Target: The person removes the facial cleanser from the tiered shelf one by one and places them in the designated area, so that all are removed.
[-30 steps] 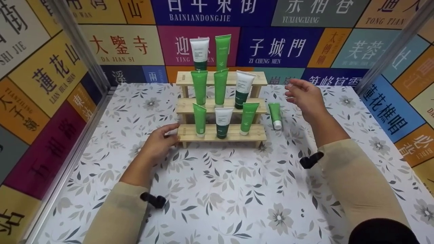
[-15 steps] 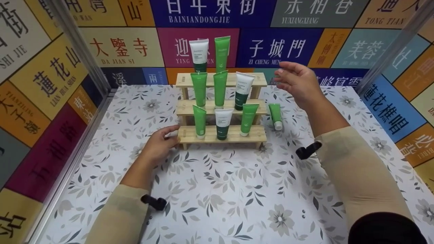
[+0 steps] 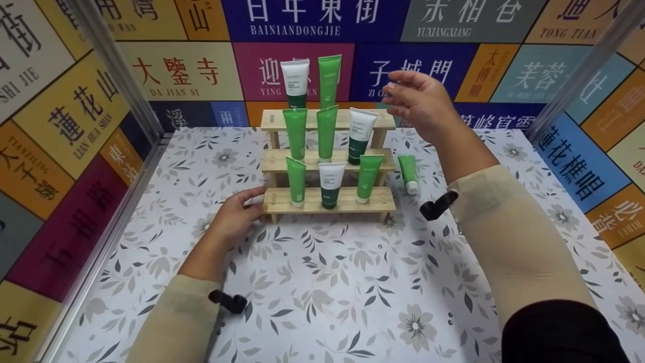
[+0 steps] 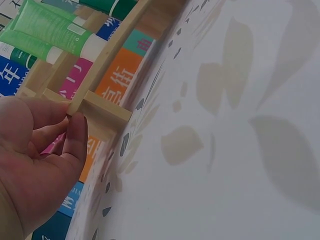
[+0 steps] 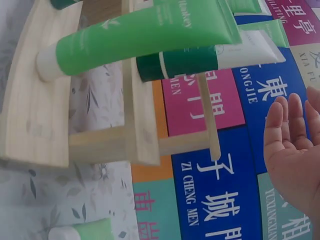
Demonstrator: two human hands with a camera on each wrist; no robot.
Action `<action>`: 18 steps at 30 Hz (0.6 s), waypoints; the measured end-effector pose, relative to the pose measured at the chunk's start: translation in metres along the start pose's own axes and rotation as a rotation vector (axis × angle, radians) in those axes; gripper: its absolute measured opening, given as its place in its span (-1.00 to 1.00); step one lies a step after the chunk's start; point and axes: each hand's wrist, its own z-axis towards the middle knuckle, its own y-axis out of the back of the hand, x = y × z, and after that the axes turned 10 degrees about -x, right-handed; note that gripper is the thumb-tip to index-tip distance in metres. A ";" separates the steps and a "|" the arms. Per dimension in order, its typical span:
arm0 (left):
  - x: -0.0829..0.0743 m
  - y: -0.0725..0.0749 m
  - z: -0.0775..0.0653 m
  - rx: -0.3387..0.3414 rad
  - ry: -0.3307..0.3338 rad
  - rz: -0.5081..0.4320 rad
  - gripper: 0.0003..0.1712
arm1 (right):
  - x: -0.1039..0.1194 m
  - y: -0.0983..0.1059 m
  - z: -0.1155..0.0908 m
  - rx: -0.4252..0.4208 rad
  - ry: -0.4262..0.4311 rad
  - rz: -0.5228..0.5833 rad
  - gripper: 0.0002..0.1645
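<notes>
At the left end of the lowest shelf, the left hand pinches the edge of a pale wooden three-tier rack. I see nothing held in the right hand; its fingers are loosely extended, beside the top shelf. Eight green or white-and-dark-green plastic tubes stand cap-down on the rack. A single green plastic tube with a white cap lies just right of it on the white floral tabletop.

Risk, my judgement: a tug from the left could rock the rack and topple tubes balanced on narrow caps; a sideways brush from the right could do likewise.

Unclear: the middle tier hides both top tubes' bases; the right wrist view crops the lying tube. I cannot judge the right fingertips' depth against the rack.
</notes>
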 end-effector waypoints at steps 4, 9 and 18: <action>0.001 -0.001 0.001 0.003 -0.007 -0.018 -0.40 | 0.007 -0.016 0.005 0.030 0.004 0.004 -0.50; 0.001 -0.002 -0.001 0.005 -0.012 -0.042 -0.39 | 0.015 -0.036 0.009 0.082 0.002 0.025 -0.50; -0.001 -0.001 -0.002 0.013 -0.012 -0.043 -0.38 | 0.025 -0.064 0.022 0.116 -0.015 0.028 -0.47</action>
